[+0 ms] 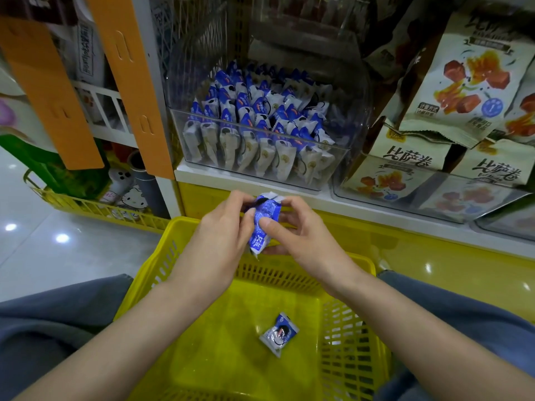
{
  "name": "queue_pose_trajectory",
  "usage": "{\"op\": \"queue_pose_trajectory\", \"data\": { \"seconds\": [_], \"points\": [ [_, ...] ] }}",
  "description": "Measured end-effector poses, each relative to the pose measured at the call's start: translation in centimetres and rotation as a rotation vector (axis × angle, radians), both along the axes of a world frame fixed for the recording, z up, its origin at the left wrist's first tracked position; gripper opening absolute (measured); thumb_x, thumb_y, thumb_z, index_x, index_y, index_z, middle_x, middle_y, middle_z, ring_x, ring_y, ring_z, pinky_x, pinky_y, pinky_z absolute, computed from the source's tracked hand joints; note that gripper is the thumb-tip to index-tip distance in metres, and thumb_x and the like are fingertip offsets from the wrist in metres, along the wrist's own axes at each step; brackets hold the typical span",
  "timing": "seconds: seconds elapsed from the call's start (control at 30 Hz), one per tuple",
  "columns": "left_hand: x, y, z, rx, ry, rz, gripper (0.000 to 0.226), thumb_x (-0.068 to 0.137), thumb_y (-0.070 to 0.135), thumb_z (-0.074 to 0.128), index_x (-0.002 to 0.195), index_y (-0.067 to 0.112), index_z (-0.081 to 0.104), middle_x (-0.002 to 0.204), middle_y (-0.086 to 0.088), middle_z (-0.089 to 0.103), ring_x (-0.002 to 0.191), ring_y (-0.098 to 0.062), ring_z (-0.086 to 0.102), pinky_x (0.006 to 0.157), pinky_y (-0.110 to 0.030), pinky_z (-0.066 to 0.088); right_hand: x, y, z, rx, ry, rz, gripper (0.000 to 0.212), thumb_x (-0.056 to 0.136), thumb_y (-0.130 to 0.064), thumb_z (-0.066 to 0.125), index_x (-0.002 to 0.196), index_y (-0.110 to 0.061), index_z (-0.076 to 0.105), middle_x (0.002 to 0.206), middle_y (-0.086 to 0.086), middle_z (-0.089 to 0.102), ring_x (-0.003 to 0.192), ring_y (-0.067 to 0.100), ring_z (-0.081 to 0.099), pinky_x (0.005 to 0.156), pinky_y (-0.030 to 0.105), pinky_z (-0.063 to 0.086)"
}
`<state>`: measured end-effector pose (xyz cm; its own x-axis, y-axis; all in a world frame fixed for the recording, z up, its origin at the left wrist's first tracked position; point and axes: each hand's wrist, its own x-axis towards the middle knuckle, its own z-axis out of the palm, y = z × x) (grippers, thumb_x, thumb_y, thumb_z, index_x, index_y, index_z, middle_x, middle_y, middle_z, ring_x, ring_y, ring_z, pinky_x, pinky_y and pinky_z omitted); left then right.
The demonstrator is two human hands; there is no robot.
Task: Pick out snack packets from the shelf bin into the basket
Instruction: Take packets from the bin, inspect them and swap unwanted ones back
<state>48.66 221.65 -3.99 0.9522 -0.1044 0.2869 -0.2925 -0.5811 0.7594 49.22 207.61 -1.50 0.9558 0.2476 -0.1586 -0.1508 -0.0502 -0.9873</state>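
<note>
Left hand [223, 235], right hand [301, 238] — packet [265, 224] between

Both bare forearms reach forward from the lower corners and converge at mid-frame, wrists nearly level. The left hand [223, 227] curls its fingers round the upper end of a small packet [265, 224]. The right hand [298, 230] pinches the same packet, thumb on its front, fingers behind.

Large black characters 比萨卷 stand on the cream snack bags [408, 153] at the right of the frame (two show them plainly). A Hello Kitty face marks a white item [133, 198], lower left. Print on the blue packet [265, 218] at centre is unreadable.
</note>
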Motion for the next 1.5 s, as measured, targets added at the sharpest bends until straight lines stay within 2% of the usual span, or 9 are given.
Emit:
{"op": "queue_pose_trajectory", "data": {
  "seconds": [0.27,0.43,0.63,0.77,0.87,0.97,1.13,1.27,1.5],
  "points": [
    [-0.1,0.1,0.6,0.186,-0.041,-0.013,0.016,0.096,0.029,0.036,0.095,0.017,0.045,0.071,0.006,0.050,0.065,-0.018,0.050,0.056,-0.037,0.044,-0.5,0.1,-0.8,-0.208,-0.115,0.042,0.026,0.086,-0.009,0.062,0.100,-0.027,0.048,0.094,-0.006,0.059,0.078,0.020,0.064,0.071,0.038,0.057],
    [0.0,0.2,0.5,0.163,-0.027,0.007,0.021,0.096,0.030,0.030,0.087,0.014,0.041,0.058,0.008,0.041,0.052,-0.012,0.043,0.048,-0.034,0.033,-0.4,0.1,-1.1,-0.268,-0.154,0.062,0.027,0.086,-0.016,0.063,0.107,-0.028,0.051,0.097,-0.010,0.062,0.087,0.024,0.064,0.076,0.038,0.056],
    [-0.1,-0.5,-0.4,-0.040,0.144,-0.004,0.023,0.094,0.027,0.045,0.116,0.024,0.045,0.094,0.012,0.059,0.078,0.003,0.057,0.062,-0.007,0.041,0.4,-0.1,-1.1,-0.174,-0.072,-0.082,0.016,0.091,-0.015,0.055,0.099,-0.027,0.050,0.103,0.013,0.065,0.077,0.017,0.064,0.059,0.025,0.054],
    [-0.1,-0.9,-0.3,-0.193,0.248,-0.061,0.027,0.093,0.010,0.047,0.115,0.024,0.043,0.107,0.002,0.064,0.086,-0.008,0.064,0.075,-0.022,0.053,0.9,-0.5,-1.3,-0.134,-0.028,-0.101,0.016,0.089,-0.016,0.057,0.104,-0.019,0.052,0.099,0.012,0.065,0.066,0.007,0.063,0.050,0.018,0.048],
    [0.0,-1.1,0.4,-0.554,0.422,-0.037,0.020,0.094,0.007,0.045,0.100,0.026,0.047,0.095,0.003,0.067,0.080,-0.004,0.066,0.067,-0.024,0.055,1.2,-0.7,-1.4,-0.238,-0.074,-0.101,0.025,0.084,-0.025,0.064,0.106,-0.021,0.052,0.097,0.000,0.064,0.074,0.006,0.060,0.066,0.026,0.052],
    [-0.1,-1.6,0.8,-0.800,0.566,-0.028,0.009,0.092,0.024,0.049,0.101,0.022,0.050,0.088,0.005,0.067,0.074,0.002,0.066,0.058,-0.018,0.052,1.1,-0.6,-1.4,-0.383,-0.252,-0.068,0.027,0.080,-0.028,0.069,0.099,-0.034,0.051,0.094,-0.012,0.060,0.074,-0.003,0.055,0.067,0.015,0.047],
    [0.1,-1.7,0.7,-0.790,0.558,0.126,0.024,0.094,0.027,0.047,0.113,0.012,0.051,0.102,-0.011,0.064,0.086,-0.017,0.063,0.074,-0.033,0.051,-0.1,-0.2,-1.6,-0.580,-0.481,0.074,0.041,0.078,-0.035,0.068,0.115,-0.030,0.051,0.110,-0.010,0.051,0.102,0.004,0.050,0.088,0.017,0.042],
    [0.8,-1.5,1.3,-0.919,0.542,0.154,0.031,0.098,0.029,0.038,0.118,0.012,0.055,0.100,-0.010,0.069,0.089,-0.019,0.068,0.082,-0.035,0.055,0.3,-0.4,-0.8,-0.389,-0.199,-0.078,0.029,0.089,-0.026,0.057,0.116,-0.020,0.052,0.116,0.001,0.058,0.095,0.009,0.058,0.085,0.029,0.051],
    [1.5,-0.9,2.5,-1.000,0.584,0.122,0.038,0.098,0.032,0.037,0.110,0.003,0.060,0.095,-0.015,0.072,0.085,-0.023,0.070,0.082,-0.037,0.056,0.8,-1.4,0.4,-0.031,0.100,-0.001,0.019,0.084,-0.001,0.062,0.102,-0.004,0.061,0.089,0.007,0.065,0.065,0.006,0.061,0.062,0.012,0.052]
  ]
}}
